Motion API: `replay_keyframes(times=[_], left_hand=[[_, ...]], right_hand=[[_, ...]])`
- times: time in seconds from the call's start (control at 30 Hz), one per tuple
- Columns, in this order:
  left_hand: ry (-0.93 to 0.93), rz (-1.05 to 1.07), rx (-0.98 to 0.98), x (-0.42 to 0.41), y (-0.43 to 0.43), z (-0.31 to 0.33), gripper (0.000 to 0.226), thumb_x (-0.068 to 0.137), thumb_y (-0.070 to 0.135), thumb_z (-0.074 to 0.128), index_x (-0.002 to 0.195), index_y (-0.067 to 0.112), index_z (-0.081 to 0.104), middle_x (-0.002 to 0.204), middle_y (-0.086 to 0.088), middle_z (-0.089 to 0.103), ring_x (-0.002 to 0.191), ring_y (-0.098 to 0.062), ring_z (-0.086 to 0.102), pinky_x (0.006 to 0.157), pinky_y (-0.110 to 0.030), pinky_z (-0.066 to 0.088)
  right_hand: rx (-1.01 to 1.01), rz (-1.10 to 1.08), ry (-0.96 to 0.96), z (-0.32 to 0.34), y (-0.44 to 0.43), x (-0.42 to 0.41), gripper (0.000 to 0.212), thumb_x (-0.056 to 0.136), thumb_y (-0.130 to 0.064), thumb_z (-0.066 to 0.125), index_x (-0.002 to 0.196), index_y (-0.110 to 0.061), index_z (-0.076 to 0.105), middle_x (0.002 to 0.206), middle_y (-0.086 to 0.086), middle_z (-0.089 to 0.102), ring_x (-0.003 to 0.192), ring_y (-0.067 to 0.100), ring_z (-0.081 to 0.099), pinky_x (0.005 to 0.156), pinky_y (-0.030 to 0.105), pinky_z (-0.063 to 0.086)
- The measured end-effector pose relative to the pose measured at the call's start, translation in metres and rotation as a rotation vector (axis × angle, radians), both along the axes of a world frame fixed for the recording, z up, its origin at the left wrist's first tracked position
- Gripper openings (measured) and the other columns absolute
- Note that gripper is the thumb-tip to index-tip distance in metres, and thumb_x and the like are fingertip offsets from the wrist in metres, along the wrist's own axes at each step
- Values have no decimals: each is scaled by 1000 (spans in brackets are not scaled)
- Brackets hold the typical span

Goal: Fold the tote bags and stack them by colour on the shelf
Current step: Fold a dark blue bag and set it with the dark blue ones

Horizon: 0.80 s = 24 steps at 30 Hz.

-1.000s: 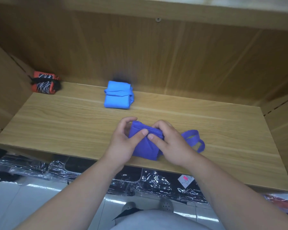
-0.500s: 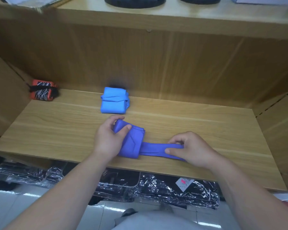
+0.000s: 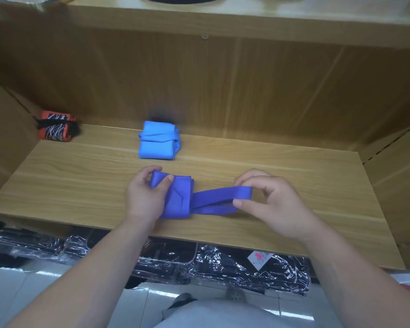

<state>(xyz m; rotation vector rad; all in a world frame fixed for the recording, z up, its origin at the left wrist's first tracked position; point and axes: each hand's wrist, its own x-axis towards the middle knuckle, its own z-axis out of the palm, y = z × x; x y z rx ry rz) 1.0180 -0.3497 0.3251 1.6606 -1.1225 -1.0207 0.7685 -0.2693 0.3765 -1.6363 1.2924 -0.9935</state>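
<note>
Pinning the folded dark blue tote bag (image 3: pixel 178 200) near the front edge of the shelf (image 3: pixel 81 181), my left hand (image 3: pixel 145 197) grips it so the folds cannot spring open. My right hand (image 3: pixel 275 204) pinches its strap (image 3: pixel 220 197), stretched toward three o'clock, probably for wrapping. The light blue bag (image 3: pixel 158 143) sits at twelve o'clock.

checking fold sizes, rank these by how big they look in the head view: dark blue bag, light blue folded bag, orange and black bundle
1. dark blue bag, handles stretched out
2. light blue folded bag
3. orange and black bundle, only slightly smaller and farther back, so unsure
</note>
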Motion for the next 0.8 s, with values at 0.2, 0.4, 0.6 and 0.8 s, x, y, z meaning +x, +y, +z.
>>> replay_keyframes(times=[0.2, 0.4, 0.6, 0.8], left_hand=[[105, -21, -24, -19, -2, 17, 20, 82, 26, 83, 95, 33, 69, 96, -3, 72, 81, -18, 66, 79, -39, 57], [533, 82, 7, -17, -15, 65, 5, 91, 23, 74, 93, 25, 70, 97, -1, 77, 74, -12, 72, 71, -34, 59], [710, -56, 129, -25, 4, 77, 4, 92, 21, 71, 91, 22, 67, 91, 2, 78, 77, -16, 73, 73, -38, 58], [345, -151, 126, -17, 12, 39, 15, 85, 14, 79, 96, 20, 70, 89, -5, 73, 72, -18, 66, 75, -35, 55]], right_hand=[[232, 218, -373, 43, 12, 19, 18, 72, -24, 70, 76, -10, 59, 66, 9, 58, 59, 18, 55, 60, 26, 45], [243, 344, 798, 53, 13, 12, 90, 62, -103, 23, 85, -21, 52, 79, -8, 62, 74, 15, 61, 70, 35, 49], [280, 51, 304, 22, -6, -2, 115, 58, -108, 18, 125, -25, 62, 132, -7, 64, 125, 13, 57, 111, 37, 40], [414, -32, -880, 27, -19, 4, 117, 69, -92, 28, 147, -6, 40, 114, 24, 70, 118, 36, 65, 106, 46, 43]])
